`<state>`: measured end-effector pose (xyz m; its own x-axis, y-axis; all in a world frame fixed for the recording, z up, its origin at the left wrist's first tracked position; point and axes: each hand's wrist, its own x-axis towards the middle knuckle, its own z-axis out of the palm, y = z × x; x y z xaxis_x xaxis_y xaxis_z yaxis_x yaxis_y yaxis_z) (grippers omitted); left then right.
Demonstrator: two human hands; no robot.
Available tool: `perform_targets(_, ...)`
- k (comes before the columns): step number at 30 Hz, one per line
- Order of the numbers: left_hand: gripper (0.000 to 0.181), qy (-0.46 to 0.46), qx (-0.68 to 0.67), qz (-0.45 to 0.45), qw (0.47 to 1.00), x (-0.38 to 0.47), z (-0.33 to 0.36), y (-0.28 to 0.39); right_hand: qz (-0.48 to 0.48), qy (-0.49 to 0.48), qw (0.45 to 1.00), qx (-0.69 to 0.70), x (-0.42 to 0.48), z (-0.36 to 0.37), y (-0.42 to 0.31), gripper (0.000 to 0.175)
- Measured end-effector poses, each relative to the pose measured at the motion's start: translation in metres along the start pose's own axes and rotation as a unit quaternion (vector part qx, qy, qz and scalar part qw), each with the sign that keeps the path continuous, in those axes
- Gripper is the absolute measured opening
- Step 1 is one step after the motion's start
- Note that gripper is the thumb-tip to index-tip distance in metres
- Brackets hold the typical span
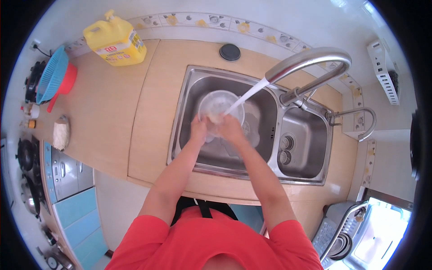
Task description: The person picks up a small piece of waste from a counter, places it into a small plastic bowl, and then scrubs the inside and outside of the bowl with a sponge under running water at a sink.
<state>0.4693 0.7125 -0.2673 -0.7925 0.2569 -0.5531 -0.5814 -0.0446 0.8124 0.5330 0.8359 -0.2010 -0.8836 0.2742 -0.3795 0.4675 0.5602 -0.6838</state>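
A translucent whitish bowl (221,96) is over the large basin of the steel double sink (266,145). My left hand (199,128) grips its near left rim. My right hand (231,128) is at the bowl's near right side, blurred, with fingers reaching inward. Close to those fingers is a small pale beige thing (215,118), too blurred to name; whether the hand holds it is unclear. Water (248,96) streams from the tall curved faucet (310,60) into the bowl by my right hand. Some water lies on the basin floor below.
On the left counter stand a yellow detergent jug (118,44), a blue colander (54,76) in a red container (69,79), and a bag of white contents (61,133). A black round lid (230,52) lies behind the sink. A smaller faucet (357,113) and a dish rack (334,233) are right.
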Motion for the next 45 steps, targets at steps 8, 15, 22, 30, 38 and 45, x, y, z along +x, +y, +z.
perform_targets(8, 0.041, -0.061, 0.091, 0.002, 0.994, -0.014, 0.03, -0.016, -0.13, 0.236, 0.902, -0.338, -0.05, -0.039, 0.048, 0.026)
perform_targets(15, 0.044, -0.104, 0.051, -0.024, 0.993, 0.005, 0.013, 0.0, -0.131, 0.115, 0.954, -0.243, -0.032, -0.02, 0.019, 0.028)
perform_targets(22, 0.06, -0.118, 0.11, -0.138, 0.977, -0.027, 0.022, 0.003, -0.092, 0.08, 0.98, -0.159, -0.039, 0.003, 0.047, 0.021)
perform_targets(30, 0.072, -0.133, 0.055, -0.14, 0.98, -0.034, 0.013, 0.018, -0.2, 0.111, 0.956, -0.184, 0.007, -0.013, 0.05, 0.025)
perform_targets(38, 0.054, -0.108, 0.037, -0.194, 0.974, -0.037, 0.013, 0.036, -0.212, 0.048, 0.968, 0.126, 0.009, 0.032, 0.039, 0.029)
perform_targets(45, 0.047, -0.067, 0.093, -0.108, 0.988, -0.04, 0.015, 0.03, -0.185, 0.206, 0.893, -0.354, 0.029, 0.016, 0.051, 0.02)
